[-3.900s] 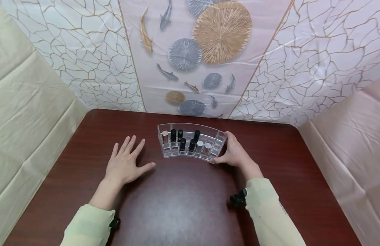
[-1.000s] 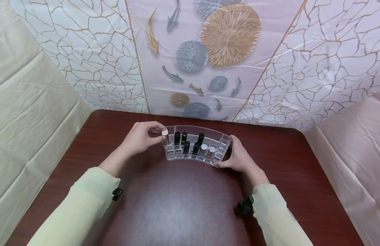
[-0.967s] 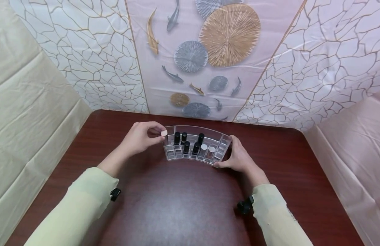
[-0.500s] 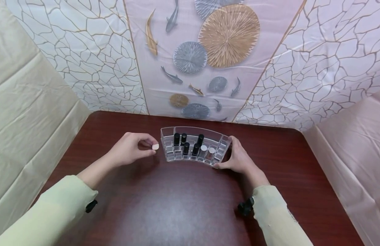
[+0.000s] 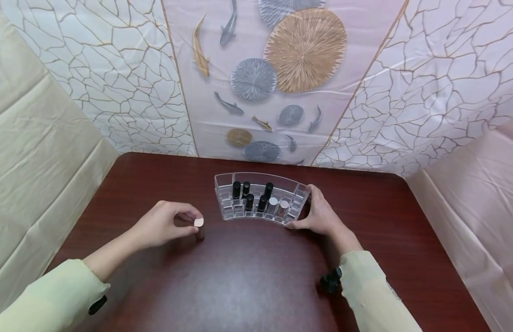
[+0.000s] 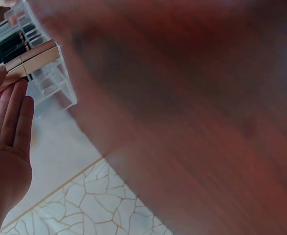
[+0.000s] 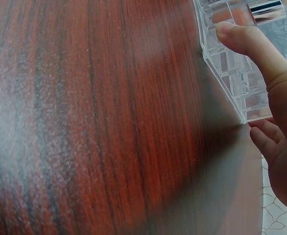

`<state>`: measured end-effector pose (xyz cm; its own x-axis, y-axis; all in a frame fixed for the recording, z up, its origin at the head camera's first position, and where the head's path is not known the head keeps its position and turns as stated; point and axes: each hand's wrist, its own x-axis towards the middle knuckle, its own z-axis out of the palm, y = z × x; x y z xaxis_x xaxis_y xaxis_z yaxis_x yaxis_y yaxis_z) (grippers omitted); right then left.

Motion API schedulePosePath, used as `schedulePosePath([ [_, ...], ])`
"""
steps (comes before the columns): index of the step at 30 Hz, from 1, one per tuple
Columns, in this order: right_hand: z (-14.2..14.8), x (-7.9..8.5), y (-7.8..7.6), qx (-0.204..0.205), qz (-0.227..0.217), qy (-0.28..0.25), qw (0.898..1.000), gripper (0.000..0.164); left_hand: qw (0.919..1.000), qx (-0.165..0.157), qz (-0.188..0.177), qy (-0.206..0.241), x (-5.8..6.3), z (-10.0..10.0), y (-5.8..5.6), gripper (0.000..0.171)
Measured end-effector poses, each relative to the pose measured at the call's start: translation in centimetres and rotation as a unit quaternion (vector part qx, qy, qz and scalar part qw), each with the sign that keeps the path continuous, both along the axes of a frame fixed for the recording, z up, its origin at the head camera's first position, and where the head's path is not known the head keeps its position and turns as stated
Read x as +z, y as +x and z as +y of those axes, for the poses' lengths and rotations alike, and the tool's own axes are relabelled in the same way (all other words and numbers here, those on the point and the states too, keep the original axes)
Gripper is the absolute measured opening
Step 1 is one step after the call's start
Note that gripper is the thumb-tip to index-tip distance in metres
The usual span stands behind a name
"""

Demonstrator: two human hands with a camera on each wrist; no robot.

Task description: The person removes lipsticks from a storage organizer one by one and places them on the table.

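My left hand (image 5: pixel 167 223) pinches a rose-gold lipstick (image 5: pixel 199 222) by its pale-topped end, left of and in front of the clear acrylic organizer (image 5: pixel 238 210). The tube stands upright, low over the table in the head view. In the left wrist view the lipstick (image 6: pixel 38 57) shows its shiny square sides between thumb and fingertips. My right hand (image 5: pixel 321 216) holds the organizer's right end, thumb on the front edge and fingers at the back corner. Several black-capped tubes (image 5: pixel 250 202) stand in the organizer, beside two silver-capped tubes (image 5: pixel 273 203).
The dark red wooden table (image 5: pixel 239 272) reaches to a patterned wall hanging (image 5: pixel 252 115) behind. Beige cloth (image 5: pixel 44 138) borders the left side and more cloth (image 5: pixel 468 193) the right. Some slots at both ends of the organizer hold no tubes.
My left hand went to the organizer's left end, took the rose-gold lipstick out of its back slot and brought it left and toward me, low over the table. The right hand keeps its hold.
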<state>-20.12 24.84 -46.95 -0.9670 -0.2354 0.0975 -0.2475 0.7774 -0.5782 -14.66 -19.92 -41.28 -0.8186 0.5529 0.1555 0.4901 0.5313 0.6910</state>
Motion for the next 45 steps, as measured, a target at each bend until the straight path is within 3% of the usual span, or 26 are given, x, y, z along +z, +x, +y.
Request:
schedulePosePath([
  [13,-0.2,0.0,0.0,0.004,0.01,-0.002,1.0,0.125,0.9993,-0.031,-0.008,0.021,-2.2,-1.5,2.2,0.028],
  [26,0.0,0.0,0.0,0.002,0.007,-0.002,1.0,0.123,0.9975,-0.052,0.005,0.048,-2.4,-1.9,4.2,0.026],
  [35,0.0,-0.1,0.0,0.003,0.008,-0.007,1.0,0.121,0.9966,-0.056,0.01,0.059,-2.7,-2.1,4.5,0.029],
  [45,0.0,0.0,0.1,0.006,0.004,-0.008,1.0,0.123,0.9974,-0.053,0.028,0.04,-2.6,-2.0,4.5,0.031],
])
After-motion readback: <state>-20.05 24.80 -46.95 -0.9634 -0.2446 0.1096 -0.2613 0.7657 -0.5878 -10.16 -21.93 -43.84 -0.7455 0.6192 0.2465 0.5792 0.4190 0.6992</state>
